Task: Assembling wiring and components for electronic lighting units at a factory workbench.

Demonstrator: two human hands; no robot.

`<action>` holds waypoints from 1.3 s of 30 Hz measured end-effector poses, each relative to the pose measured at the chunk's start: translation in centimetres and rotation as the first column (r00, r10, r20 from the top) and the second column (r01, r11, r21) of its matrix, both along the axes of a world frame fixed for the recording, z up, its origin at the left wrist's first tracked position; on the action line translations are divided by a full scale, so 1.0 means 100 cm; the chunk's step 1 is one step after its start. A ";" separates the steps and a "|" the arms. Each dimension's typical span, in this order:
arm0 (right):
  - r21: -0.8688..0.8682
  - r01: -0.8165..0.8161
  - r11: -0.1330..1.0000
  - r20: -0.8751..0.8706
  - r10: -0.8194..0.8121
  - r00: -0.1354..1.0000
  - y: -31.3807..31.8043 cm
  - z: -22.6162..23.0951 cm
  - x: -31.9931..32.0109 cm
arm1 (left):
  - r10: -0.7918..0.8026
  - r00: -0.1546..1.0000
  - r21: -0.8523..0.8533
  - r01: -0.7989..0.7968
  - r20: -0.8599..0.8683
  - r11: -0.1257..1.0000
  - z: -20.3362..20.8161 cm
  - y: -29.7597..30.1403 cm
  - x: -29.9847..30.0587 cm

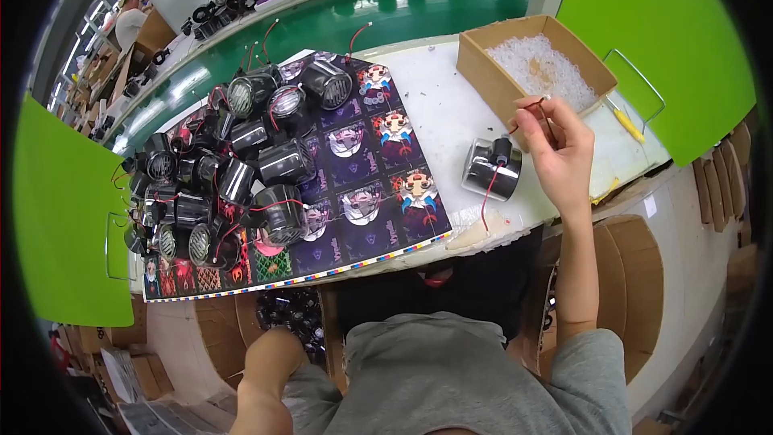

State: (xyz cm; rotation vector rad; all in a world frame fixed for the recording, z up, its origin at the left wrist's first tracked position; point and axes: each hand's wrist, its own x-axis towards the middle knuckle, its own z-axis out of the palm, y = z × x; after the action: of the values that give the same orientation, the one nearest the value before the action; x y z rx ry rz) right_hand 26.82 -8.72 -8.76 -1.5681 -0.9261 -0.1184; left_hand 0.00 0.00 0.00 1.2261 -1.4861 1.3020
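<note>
My right hand (557,138) is raised beside the cardboard box, its fingertips closed in a pinch on a thin dark-red wire (541,109). A tiny whitish tip shows at the top of the wire. Just left of that hand, a glossy black cylindrical housing (477,171) lies on the white tabletop. A small black cylinder (502,150) sits against it, and a red wire (487,203) trails toward the table's near edge. My left arm (274,362) is bent low at the lower left; its hand is out of view.
Several black housings with red wires are heaped on a printed character sheet (358,229) at left. The cardboard box (491,84) holds small clear pieces. A yellow-handled tool (628,125) lies to its right. Green panels (660,40) flank the table; a green conveyor (419,12) runs behind.
</note>
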 end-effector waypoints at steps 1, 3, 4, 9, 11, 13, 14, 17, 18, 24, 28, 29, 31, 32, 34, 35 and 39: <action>0.004 0.002 1.000 -0.012 -0.002 1.000 0.002 0.003 -0.003 | 0.187 0.982 0.025 -0.187 0.000 0.982 0.003 0.000 -0.002; -0.021 0.024 0.999 -0.019 -0.025 1.000 -0.001 0.010 -0.009 | 0.473 0.879 0.061 -0.477 0.063 0.877 0.005 -0.001 -0.005; -0.025 0.016 1.000 -0.024 -0.017 1.000 -0.004 0.011 -0.008 | 0.481 0.875 0.061 -0.483 0.056 0.873 0.005 -0.006 -0.007; -0.041 0.020 0.999 0.013 -0.020 1.000 -0.006 0.011 -0.006 | 0.034 0.916 0.178 0.041 -0.399 0.983 0.013 -0.005 -0.022; 0.086 -0.033 0.996 0.068 0.027 0.997 0.000 0.001 -0.001 | -0.146 0.814 0.145 0.272 -0.563 0.951 0.018 -0.001 -0.034; 0.040 -0.014 0.999 0.055 0.012 0.998 -0.004 0.005 -0.005 | -0.395 0.543 0.046 0.627 -0.741 0.777 0.019 0.003 -0.039; 0.007 0.004 1.000 0.048 -0.004 0.999 -0.007 0.005 -0.005 | -0.428 0.475 0.039 0.702 -0.769 0.711 0.018 0.008 -0.043; -0.031 0.048 0.998 0.080 -0.046 0.996 -0.009 0.003 -0.003 | -0.337 0.550 0.076 0.596 -0.764 0.800 0.016 0.017 -0.037; -0.031 0.041 0.999 0.084 -0.038 0.996 -0.009 0.004 -0.004 | -0.330 0.556 0.079 0.586 -0.763 0.806 0.019 0.016 -0.041; -0.026 0.034 0.999 0.064 -0.032 0.997 -0.003 0.004 -0.007 | -0.077 0.767 0.268 0.314 -0.637 0.911 0.022 0.016 -0.051; -0.057 0.071 0.996 0.068 -0.067 0.995 -0.009 0.004 -0.003 | 0.116 0.878 0.323 0.046 -0.464 0.945 0.013 0.014 -0.039; -0.045 0.076 0.996 0.069 -0.073 0.995 -0.009 0.004 -0.005 | 0.138 0.892 0.342 0.019 -0.430 0.940 0.013 0.014 -0.038; -0.069 0.091 0.993 0.089 -0.085 0.992 -0.011 0.008 -0.006 | -0.102 0.767 0.255 0.332 -0.634 0.908 0.017 0.012 -0.041; -0.047 0.089 0.995 0.100 -0.083 0.991 -0.009 0.007 -0.007 | -0.268 0.663 0.177 0.524 -0.699 0.833 0.018 0.011 -0.043; -0.039 0.083 0.996 0.108 -0.078 0.991 -0.009 0.003 -0.009 | -0.376 0.528 0.100 0.669 -0.762 0.737 0.019 0.010 -0.041; -0.069 0.095 0.993 0.102 -0.088 0.991 -0.011 0.004 -0.010 | -0.377 0.535 0.109 0.671 -0.756 0.733 0.019 0.011 -0.040; -0.055 0.090 0.994 0.103 -0.084 0.991 -0.015 0.005 -0.010 | -0.338 0.389 0.080 0.748 -0.857 0.658 0.023 0.019 -0.035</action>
State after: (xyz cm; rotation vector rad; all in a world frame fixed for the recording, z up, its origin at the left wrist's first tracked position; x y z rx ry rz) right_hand 25.82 -10.27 -8.31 -1.6710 -0.9477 -0.2351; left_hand -3.51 1.86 2.27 1.1548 -1.3288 -0.1670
